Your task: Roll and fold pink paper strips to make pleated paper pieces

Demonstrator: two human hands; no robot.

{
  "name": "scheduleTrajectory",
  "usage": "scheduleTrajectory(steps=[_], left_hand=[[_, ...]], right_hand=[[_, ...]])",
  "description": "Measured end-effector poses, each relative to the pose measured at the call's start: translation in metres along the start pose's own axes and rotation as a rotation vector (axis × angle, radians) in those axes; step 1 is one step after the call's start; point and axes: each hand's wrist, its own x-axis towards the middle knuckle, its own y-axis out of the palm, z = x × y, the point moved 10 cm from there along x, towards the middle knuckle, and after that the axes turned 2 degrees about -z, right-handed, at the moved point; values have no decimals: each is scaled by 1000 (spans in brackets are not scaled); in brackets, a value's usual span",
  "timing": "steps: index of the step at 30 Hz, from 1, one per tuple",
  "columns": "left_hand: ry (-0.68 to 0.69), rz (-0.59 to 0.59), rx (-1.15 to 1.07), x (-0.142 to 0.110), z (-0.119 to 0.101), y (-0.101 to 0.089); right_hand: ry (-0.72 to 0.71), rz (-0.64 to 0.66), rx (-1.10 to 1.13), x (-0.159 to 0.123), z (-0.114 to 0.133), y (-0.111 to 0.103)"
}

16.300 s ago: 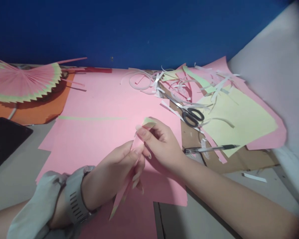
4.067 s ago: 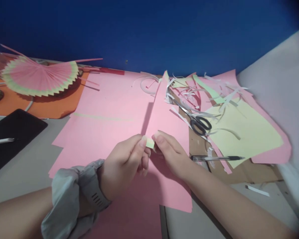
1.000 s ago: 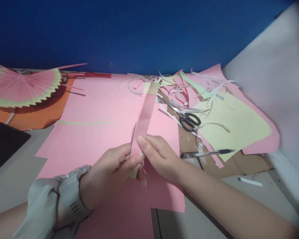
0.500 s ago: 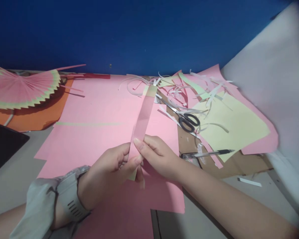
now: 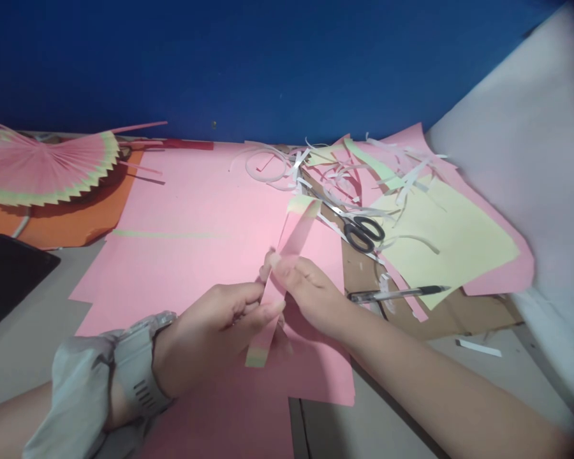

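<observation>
A pink paper strip with yellow-green ends is pinched between both my hands above large pink sheets. My left hand grips its lower part, thumb on top, and a yellow-green end sticks out below. Just above, my right hand is closed on the middle of the strip, its thumb on the paper. The far part of the strip curves over in a bend beyond my fingers. Some fingertips are hidden behind the paper.
Black-handled scissors lie right of the strip among paper scraps. A pen rests near a pale yellow sheet. At left are a pleated pink paper fan, orange paper and a black phone-like object.
The strip's far end has come nearer and bent over, and more of its lower end now shows below my left hand. Both hands have shifted slightly right.
</observation>
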Motion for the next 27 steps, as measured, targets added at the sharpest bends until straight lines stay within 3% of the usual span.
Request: scheduleTrajectory(steps=[2,4,12,20,24,27], left_hand=[[0,41,16,-1,-1,3],[-3,54,51,-1,-1,5],[75,82,139,-4,-8,9],[63,100,168,-5,-6,11],[52,104,154,-6,-4,12],[70,-7,168,-5,-5,1]], right_hand=[[-37,-2,133,2,4,0],[-109,-90,220,3,10,-9],[-164,-236,227,5,14,-27],[-171,-375,297,9,11,-44],[-202,-393,273,8,14,-47],[-163,-287,153,7,14,-33]])
